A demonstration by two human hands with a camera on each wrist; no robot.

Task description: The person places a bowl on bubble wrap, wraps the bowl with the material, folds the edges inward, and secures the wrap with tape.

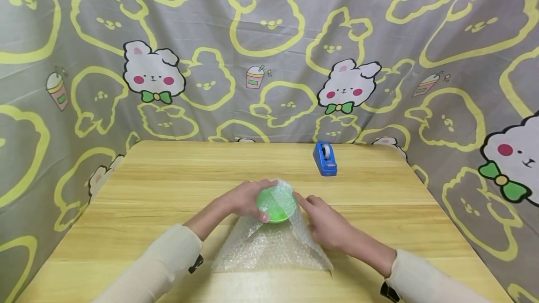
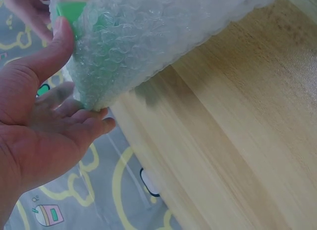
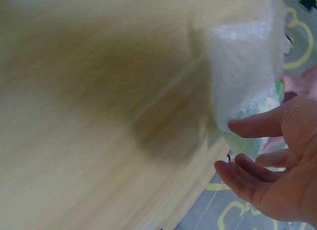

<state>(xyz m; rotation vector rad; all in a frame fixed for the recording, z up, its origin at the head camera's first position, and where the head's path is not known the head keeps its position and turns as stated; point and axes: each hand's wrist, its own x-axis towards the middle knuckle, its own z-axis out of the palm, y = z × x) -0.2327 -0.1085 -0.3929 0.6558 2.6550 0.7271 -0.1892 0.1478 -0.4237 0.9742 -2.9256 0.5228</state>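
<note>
A round green dish (image 1: pixel 273 206) sits partly covered by a sheet of bubble wrap (image 1: pixel 273 251), its rim showing at the front. My left hand (image 1: pixel 246 198) grips the dish from the left. In the left wrist view the thumb (image 2: pixel 62 39) presses near the green rim, with the fingers around the far side, at the wrap's edge. My right hand (image 1: pixel 328 223) is at the right side of the bundle, its fingertips touching the wrap. The right wrist view shows the thumb (image 3: pixel 252 127) against the wrap and the other fingers loosely bent beside it.
A blue tape dispenser (image 1: pixel 325 159) stands at the back right of the wooden table (image 1: pixel 189 167). A grey patterned curtain (image 1: pixel 286 18) hangs behind the table and along both sides. The wrap's wide end spreads toward the near edge.
</note>
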